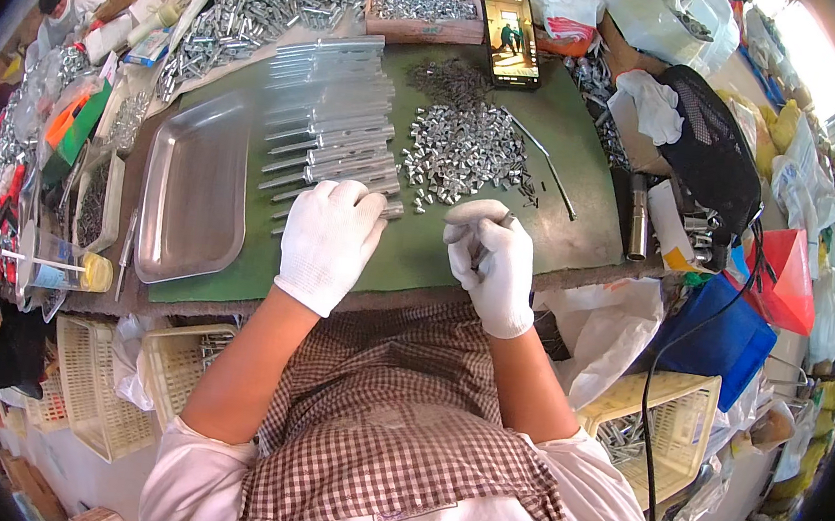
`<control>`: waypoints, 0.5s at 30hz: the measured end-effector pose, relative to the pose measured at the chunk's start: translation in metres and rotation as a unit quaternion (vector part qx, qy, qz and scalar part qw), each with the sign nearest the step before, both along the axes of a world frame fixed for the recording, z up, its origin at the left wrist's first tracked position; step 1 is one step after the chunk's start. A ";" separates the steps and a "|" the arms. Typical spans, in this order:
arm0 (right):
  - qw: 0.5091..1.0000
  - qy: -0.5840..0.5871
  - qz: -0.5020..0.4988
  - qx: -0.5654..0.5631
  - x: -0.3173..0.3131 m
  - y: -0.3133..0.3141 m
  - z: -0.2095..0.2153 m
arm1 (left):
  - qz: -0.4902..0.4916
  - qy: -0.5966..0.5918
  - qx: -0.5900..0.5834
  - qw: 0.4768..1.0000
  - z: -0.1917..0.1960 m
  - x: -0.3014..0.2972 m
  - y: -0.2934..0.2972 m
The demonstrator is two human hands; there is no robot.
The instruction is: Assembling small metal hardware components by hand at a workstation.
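Stainless-steel tray (194,179) left on green-topped table (583,211); gloved left hand (334,237) curled at the nearest metal rods (334,137), grip unclear. Small metal sleeves (463,149) heaped right of rods; gloved right hand (492,266) near them, fingers bent inward, can't tell on what.

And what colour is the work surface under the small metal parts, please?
Green; the work surface shows best in the head view.

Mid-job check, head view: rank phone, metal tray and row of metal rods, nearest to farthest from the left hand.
From the left hand:
1. Row of metal rods, just ahead.
2. Metal tray, to its left.
3. Phone, ahead, to the right.
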State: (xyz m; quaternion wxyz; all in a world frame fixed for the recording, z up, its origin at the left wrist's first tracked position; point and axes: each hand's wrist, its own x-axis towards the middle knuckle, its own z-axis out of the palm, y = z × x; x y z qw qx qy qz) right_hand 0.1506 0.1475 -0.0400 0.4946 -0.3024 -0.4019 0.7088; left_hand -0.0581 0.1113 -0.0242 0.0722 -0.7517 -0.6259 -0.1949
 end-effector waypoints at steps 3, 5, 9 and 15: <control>1.000 -0.021 0.007 0.013 0.001 0.001 0.002 | -0.034 -0.020 0.021 0.999 -0.003 -0.005 -0.002; 0.999 -0.010 0.030 0.012 0.001 0.001 0.005 | -0.061 -0.089 -0.001 0.994 -0.002 -0.013 -0.005; 0.969 -0.236 0.069 0.015 0.001 -0.013 0.028 | -0.083 -0.122 -0.080 0.986 0.011 -0.025 -0.019; 0.955 -0.278 0.099 0.014 0.008 -0.010 0.031 | -0.129 -0.045 -0.087 0.987 0.037 0.010 -0.027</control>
